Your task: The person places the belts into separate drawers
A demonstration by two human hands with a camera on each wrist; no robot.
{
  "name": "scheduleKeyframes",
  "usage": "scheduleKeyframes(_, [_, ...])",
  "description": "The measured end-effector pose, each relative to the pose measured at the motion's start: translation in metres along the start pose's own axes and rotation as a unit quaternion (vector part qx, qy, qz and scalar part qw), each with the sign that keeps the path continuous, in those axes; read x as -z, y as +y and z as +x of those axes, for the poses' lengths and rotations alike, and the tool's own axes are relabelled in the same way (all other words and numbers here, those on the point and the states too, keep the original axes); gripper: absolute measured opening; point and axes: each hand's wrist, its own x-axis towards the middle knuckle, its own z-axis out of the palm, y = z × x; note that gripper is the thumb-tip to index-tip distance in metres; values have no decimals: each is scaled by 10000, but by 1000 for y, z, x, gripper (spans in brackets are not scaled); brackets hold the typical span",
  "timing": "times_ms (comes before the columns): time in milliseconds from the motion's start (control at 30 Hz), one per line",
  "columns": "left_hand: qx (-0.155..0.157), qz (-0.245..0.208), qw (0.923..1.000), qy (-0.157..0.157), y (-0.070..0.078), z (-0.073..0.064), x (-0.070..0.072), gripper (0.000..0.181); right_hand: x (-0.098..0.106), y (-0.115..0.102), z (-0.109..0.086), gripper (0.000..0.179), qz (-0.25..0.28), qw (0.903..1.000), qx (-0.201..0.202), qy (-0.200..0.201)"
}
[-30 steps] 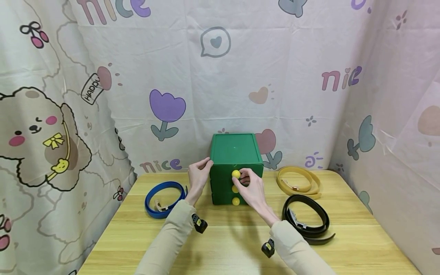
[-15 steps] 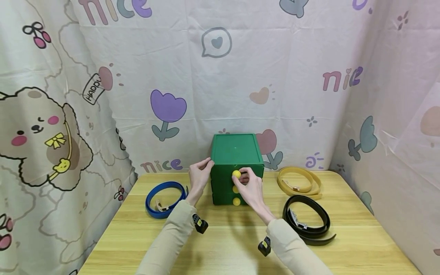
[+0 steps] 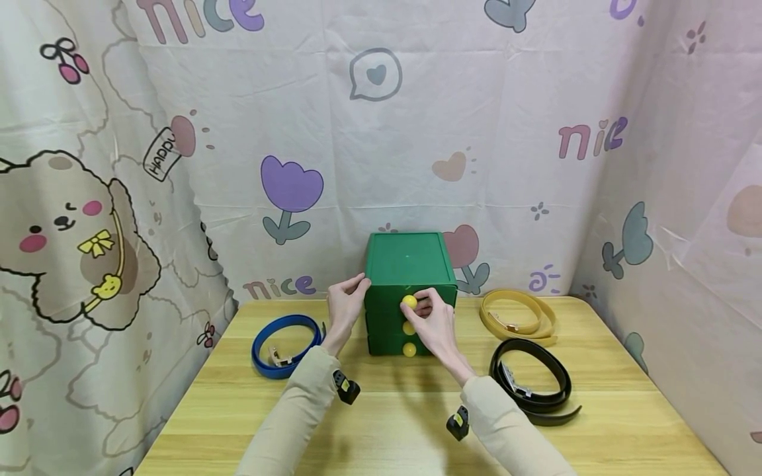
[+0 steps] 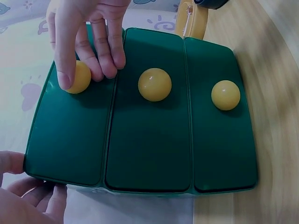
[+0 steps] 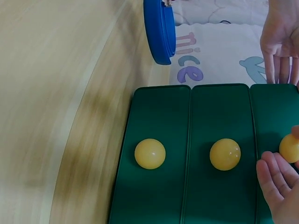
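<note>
A green box of three stacked drawers stands against the back curtain, each drawer front bearing a round yellow knob. My right hand pinches the top knob between thumb and fingers, partly covering it. The middle knob and bottom knob show untouched in the left wrist view. At the box's upper left front corner, my left hand holds the edge, its thumb on the top side and fingers along the left side. All three drawer fronts sit flush.
On the wooden table, a coiled blue belt lies left of the box. To the right are a coiled yellow belt and, nearer, a coiled black belt with its tail pointing out. A printed curtain encloses the back and sides.
The right wrist has shifted slightly leftward since a second ago, while its fingers stay on the top knob. The left hand, box and belts hold their places.
</note>
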Motion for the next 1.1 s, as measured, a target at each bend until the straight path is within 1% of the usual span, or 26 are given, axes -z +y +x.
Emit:
scheduleKeyframes(333, [29, 29, 10000, 0, -1, 0, 0, 32, 1, 4, 1, 25, 231, 9996, 72, -149])
scheduleKeyframes(567, [-1, -46, 10000, -23, -1, 1, -1, 32, 4, 4, 1, 23, 367, 9991, 110, -194])
scheduleKeyframes(867, [-43, -54, 10000, -18, -1, 2, 0, 32, 6, 2, -3, 24, 482, 9984, 158, -252])
scheduleKeyframes(1100, [13, -65, 10000, -47, 0, 1, 0, 32, 8, 1, -7, 23, 504, 9982, 159, -280])
